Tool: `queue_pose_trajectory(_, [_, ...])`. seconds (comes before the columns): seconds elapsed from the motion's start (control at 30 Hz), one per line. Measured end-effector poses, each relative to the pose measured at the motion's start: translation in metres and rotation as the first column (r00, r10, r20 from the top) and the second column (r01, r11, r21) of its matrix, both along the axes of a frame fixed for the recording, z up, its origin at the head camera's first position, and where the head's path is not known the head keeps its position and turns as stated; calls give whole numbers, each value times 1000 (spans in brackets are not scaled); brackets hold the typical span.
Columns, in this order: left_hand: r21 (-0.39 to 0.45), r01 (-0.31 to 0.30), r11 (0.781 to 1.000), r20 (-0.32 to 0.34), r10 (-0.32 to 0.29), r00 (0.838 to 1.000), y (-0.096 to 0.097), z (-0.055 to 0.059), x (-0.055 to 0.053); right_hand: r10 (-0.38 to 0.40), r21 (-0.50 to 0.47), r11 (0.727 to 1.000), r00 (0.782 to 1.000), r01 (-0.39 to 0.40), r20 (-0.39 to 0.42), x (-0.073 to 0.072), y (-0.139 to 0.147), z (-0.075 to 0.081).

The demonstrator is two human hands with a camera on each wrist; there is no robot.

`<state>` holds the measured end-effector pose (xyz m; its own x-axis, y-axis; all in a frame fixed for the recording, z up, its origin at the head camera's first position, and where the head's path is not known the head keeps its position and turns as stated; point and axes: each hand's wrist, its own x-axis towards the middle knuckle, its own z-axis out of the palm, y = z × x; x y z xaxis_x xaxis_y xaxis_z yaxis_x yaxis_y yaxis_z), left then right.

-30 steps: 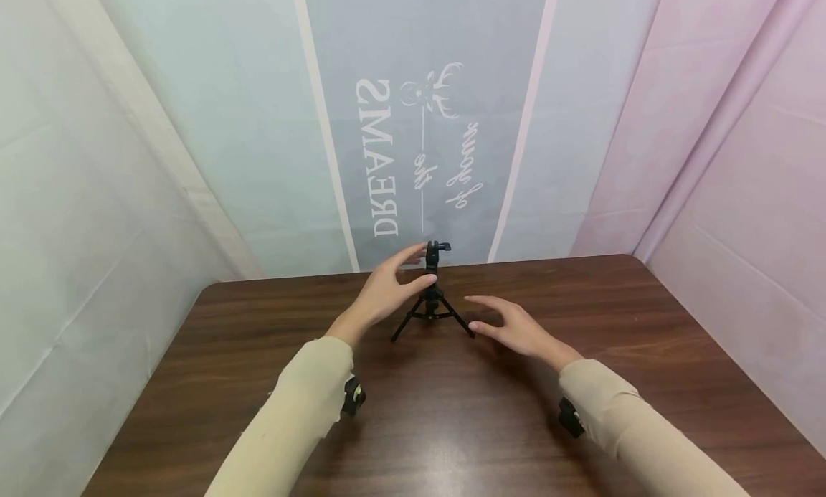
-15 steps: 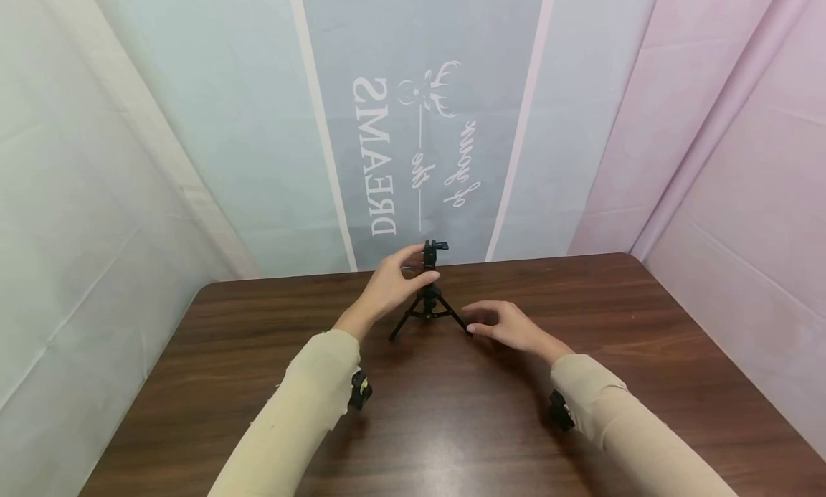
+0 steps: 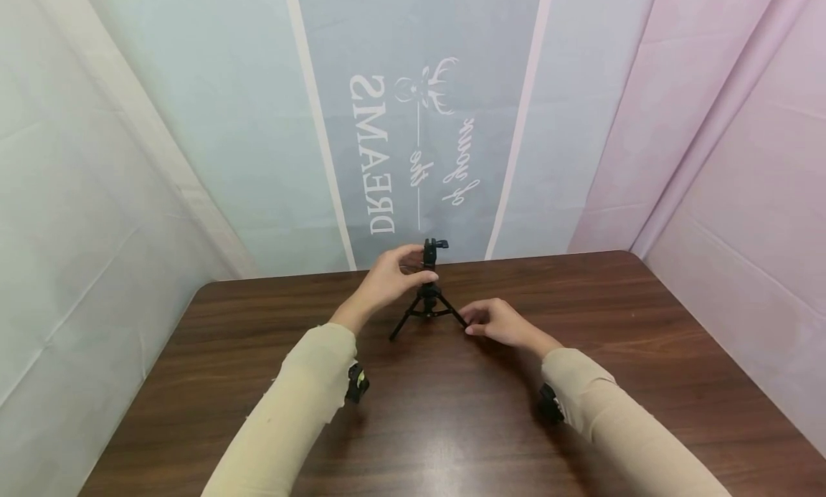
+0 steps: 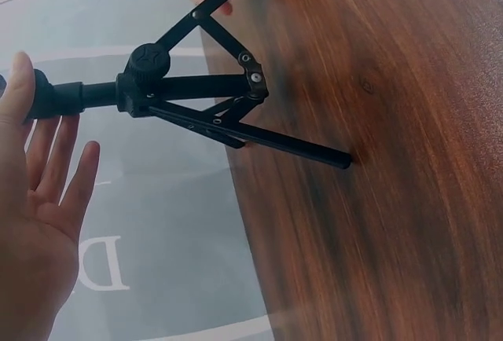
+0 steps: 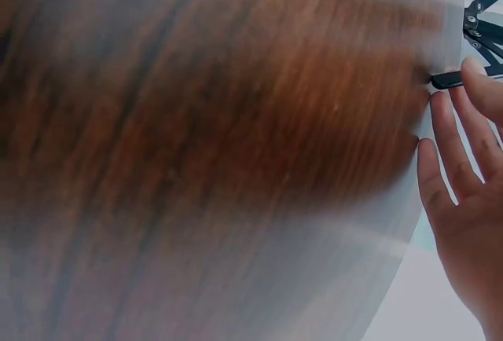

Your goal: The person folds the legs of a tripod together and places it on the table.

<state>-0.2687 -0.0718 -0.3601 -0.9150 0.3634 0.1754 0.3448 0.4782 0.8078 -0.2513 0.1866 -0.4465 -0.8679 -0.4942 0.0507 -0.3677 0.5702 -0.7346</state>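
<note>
A small black tripod [image 3: 429, 292] stands upright with its legs spread near the far side of the wooden table. My left hand [image 3: 385, 282] grips its upper column from the left, thumb in front and fingers behind. In the left wrist view, the side knob [image 4: 149, 61] and folding braces show below that thumb. At the right leg's lower end, my right hand [image 3: 503, 323] pinches the leg between thumb and fingers. The right wrist view shows this leg tip [image 5: 448, 80] beside the thumb, with the other fingers loosely extended; the fingers' exact contact is partly hidden.
The brown wooden table [image 3: 445, 411] has a rounded far edge close behind the tripod. A pale fabric backdrop [image 3: 419, 124] with mirrored lettering hangs behind it. Light cloth walls enclose both sides. Black cameras hang under both sleeves.
My right hand has moved slightly left, and its fingers have closed in on the right leg's end. The left hand keeps its hold on the column; the tripod stays standing.
</note>
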Motion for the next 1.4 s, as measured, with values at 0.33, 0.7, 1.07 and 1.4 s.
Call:
queue_pose_trajectory(0.33, [-40, 8, 999, -28, -9, 1000, 2, 0, 0, 5, 4, 1000, 1000, -5, 28, -9, -3, -4])
queue_pose_trajectory(0.7, [0, 11, 1000, -10, -11, 1000, 1, 1, 1, 110, -20, 994, 991, -108, 83, -15, 0, -9])
queue_pose_trajectory(1.07, [-25, 24, 999, -18, -24, 1000, 2, 3, -2, 103, -13, 995, 994, -103, 26, -18, -1, -5])
queue_pose_trajectory(1.4, [-10, 18, 1000, -6, -18, 1000, 0, -1, -3, 92, 20, 996, 996, -91, -12, -20, 0, -6])
